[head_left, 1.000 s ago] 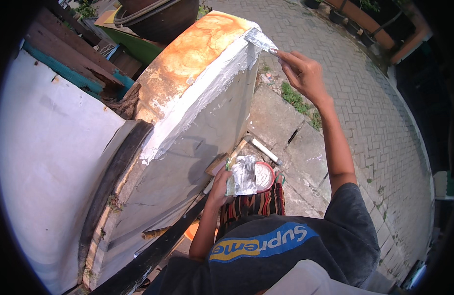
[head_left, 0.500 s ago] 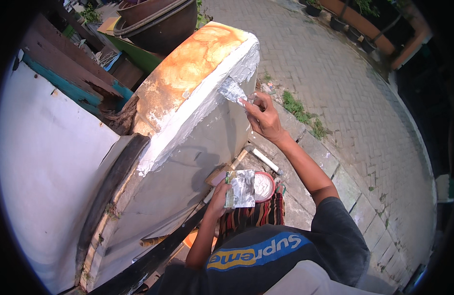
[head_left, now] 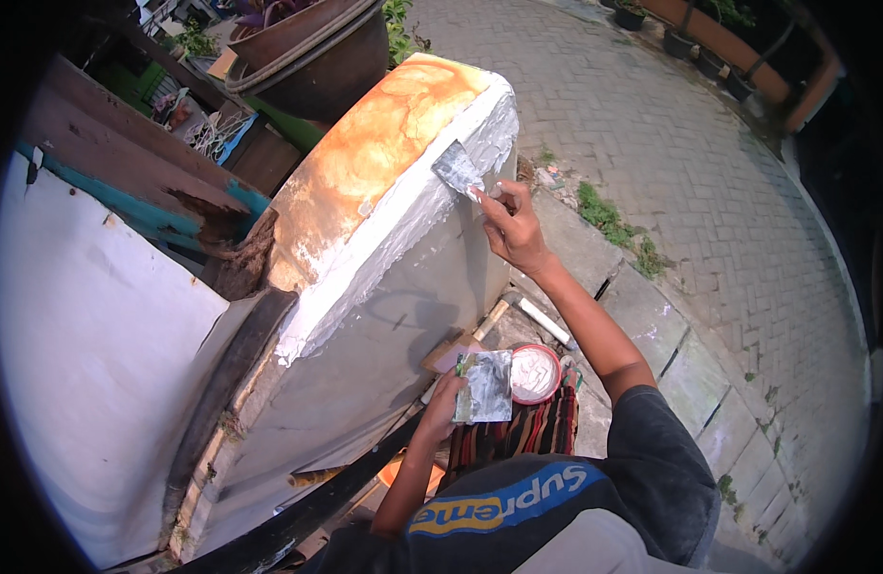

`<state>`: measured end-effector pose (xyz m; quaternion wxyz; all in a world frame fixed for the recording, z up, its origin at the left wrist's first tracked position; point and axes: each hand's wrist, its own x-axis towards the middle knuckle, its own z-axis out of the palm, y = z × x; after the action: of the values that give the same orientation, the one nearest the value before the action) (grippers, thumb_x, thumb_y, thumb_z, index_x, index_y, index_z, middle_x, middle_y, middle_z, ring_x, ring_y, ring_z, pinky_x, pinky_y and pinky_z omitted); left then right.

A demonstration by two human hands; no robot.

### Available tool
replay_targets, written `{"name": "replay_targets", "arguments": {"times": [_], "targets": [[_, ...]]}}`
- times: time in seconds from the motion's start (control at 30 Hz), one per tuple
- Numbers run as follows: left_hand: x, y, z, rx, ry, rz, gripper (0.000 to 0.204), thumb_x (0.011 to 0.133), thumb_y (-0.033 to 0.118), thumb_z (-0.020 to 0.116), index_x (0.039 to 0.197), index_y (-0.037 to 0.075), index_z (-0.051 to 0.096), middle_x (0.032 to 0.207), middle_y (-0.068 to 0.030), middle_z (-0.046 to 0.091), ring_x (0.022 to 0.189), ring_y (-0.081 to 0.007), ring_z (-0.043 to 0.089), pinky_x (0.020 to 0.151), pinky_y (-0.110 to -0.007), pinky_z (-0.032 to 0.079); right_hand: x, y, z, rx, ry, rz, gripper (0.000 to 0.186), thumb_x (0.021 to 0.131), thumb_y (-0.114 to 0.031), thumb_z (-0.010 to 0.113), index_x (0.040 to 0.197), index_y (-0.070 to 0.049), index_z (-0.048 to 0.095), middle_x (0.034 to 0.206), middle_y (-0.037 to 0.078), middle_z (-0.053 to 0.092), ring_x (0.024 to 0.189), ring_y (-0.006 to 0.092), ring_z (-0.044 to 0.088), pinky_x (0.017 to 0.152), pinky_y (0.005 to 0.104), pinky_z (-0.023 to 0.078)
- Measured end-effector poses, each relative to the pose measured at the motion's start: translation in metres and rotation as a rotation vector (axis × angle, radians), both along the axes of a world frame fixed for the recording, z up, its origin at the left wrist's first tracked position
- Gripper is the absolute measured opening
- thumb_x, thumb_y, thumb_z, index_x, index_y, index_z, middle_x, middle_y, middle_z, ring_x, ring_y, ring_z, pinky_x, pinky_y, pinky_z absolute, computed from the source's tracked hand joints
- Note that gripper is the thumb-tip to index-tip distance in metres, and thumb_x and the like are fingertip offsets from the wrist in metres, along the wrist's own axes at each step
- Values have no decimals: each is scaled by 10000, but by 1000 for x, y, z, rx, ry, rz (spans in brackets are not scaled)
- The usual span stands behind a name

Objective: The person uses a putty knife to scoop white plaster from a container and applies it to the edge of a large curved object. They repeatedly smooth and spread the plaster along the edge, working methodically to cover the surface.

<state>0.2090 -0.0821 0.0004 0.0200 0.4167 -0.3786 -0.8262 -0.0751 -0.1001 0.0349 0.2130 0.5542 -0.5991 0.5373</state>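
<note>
My right hand (head_left: 518, 230) is closed around a putty knife (head_left: 457, 169). Its wide grey blade, smeared with white, lies against the band of white putty (head_left: 365, 253) along the top edge of a low wall (head_left: 441, 263). Lower down, my left hand (head_left: 443, 407) grips one side of a square flat plate (head_left: 485, 387) with grey-white smears on its face. Just right of the plate stands a round red-rimmed tub (head_left: 559, 375) holding white putty (head_left: 533, 371). The wall's flat top (head_left: 365, 172) is stained orange and white.
Large brown pots (head_left: 331, 72) stand beyond the wall. A white sheet (head_left: 107, 316) and a dark curved strip (head_left: 221, 402) border its left. A hammer-like tool with a white grip (head_left: 546, 322) lies behind the tub. Paving (head_left: 690, 182) and weeds (head_left: 604, 215) lie to the right.
The whole view has shifted slightly, so the wall and tub appear lower and further right. The putty knife has moved slightly toward the wall's far end. Both hands keep their holds.
</note>
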Motion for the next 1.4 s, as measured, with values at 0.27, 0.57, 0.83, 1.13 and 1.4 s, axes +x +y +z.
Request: {"name": "replay_targets", "arguments": {"times": [0.27,0.57,0.83,1.13,1.4], "targets": [[-2,1,-16,70,28,-3,423,875,93,401,1286,22,469,1079,-64,594,936,-130,591,820,-277,477,-26,-4,2,-41,1,-62,623,666,116,621,1237,-131,582,1062,124,443,726,192,554,626,312,494],[-9,1,-7,28,-38,-26,420,876,91,403,1284,15,464,1104,-68,589,949,-133,592,832,-277,475,-49,-4,6,-62,-30,-137,604,688,116,605,1248,-110,571,1061,129,426,727,194,544,643,313,476],[-5,1,-16,-15,-23,-29,430,879,129,421,1297,30,440,1106,-94,592,922,-176,635,788,-323,527,-67,-2,13,-85,-129,-193,510,758,105,556,1234,-80,572,1055,135,456,710,185,547,625,301,470],[-8,1,-9,51,-23,-23,437,876,101,399,1300,12,456,1137,-71,575,989,-136,569,875,-279,447,-62,8,24,-144,-156,-200,319,858,58,515,1159,-9,593,1050,127,537,650,128,562,548,257,460],[-11,-2,-16,50,71,-14,461,875,112,403,1325,16,429,1126,-80,580,969,-142,584,855,-282,465,-63,30,50,-114,-383,-154,263,888,11,508,1134,6,601,980,98,555,630,108,559,536,249,445]]}}
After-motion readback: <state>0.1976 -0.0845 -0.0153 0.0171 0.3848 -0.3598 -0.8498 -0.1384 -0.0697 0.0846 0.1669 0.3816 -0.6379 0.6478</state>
